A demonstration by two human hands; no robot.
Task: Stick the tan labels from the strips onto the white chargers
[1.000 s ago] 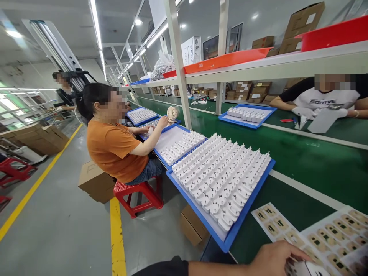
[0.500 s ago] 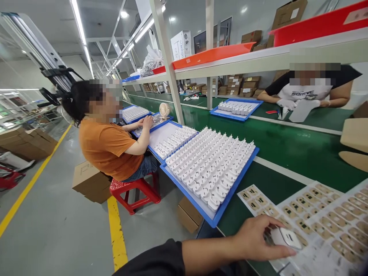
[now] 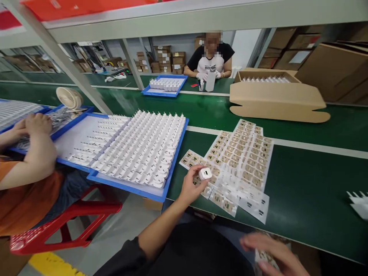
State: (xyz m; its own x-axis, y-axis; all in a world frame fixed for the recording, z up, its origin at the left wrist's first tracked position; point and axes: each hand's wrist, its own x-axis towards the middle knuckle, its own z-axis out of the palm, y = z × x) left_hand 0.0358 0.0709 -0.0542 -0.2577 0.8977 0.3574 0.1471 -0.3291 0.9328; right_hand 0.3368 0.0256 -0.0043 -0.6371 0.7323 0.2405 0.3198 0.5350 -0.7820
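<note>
My left hand holds a white USB plug charger between thumb and fingers, its face with the dark port turned up. Under and beside that hand, overlapping sticker sheets with rows of tan label pieces lie on the green table. My right hand is low at the table's front edge, smeared by motion. A pale piece with tan patches shows between its thumb and fingers; whether it is gripped I cannot make out. Left of the sheets, a blue tray bears many white chargers in rows, prongs up.
A person in orange sits at my left beside more trays and a small fan. Across the green belt a gloved co-worker handles a grey-white piece. An open cardboard box stands at the back right; white pronged parts lie far right.
My view has swung right and down toward the table. The charger stays in my left hand, now above the sheets' left side. My right hand has come into view.
</note>
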